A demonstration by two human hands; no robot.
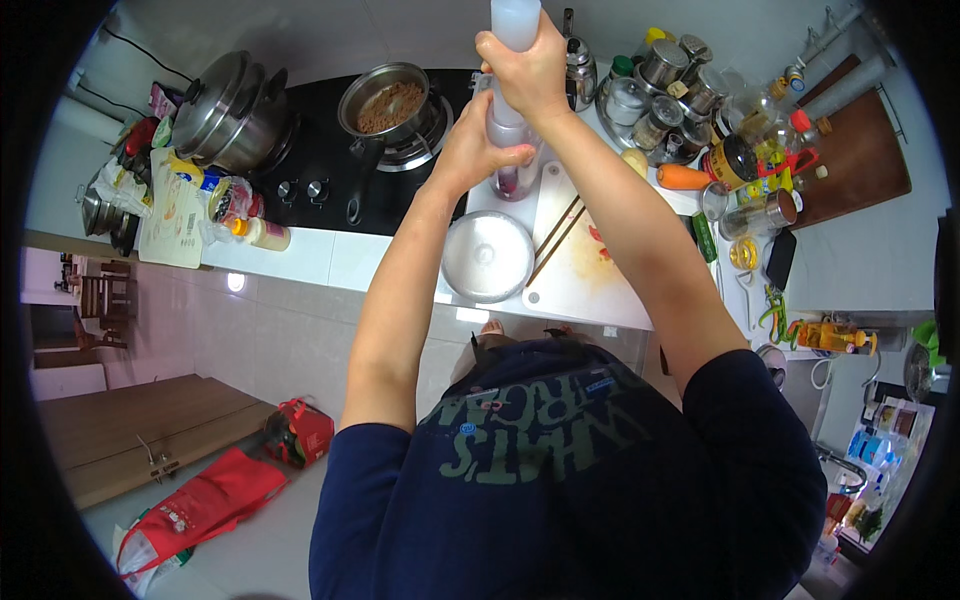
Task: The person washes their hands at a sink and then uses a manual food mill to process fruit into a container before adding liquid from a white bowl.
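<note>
My right hand [529, 75] grips the upper part of a tall translucent plastic cylinder [515, 26], which stands near the back of the counter. Lower down, my left hand [476, 146] wraps around the clear container [510, 184] beneath it. Something dark red shows through the container's base; its exact form is unclear. Just in front lies a round white plastic lid or shallow dish [487, 259]. To its right, a white cutting board [562, 281] bears small red scraps [598, 236] and pale stains. Two wooden chopsticks [555, 240] rest along the board's left side.
On the black gas hob [315, 150] sit a saucepan [384, 97] of browned mince and a steel steamer pot [236, 112]. Seasoning jars [656, 120], a carrot [682, 178], a cucumber [705, 236] and green peppers [778, 315] crowd the right. A red bag [202, 499] lies on the floor.
</note>
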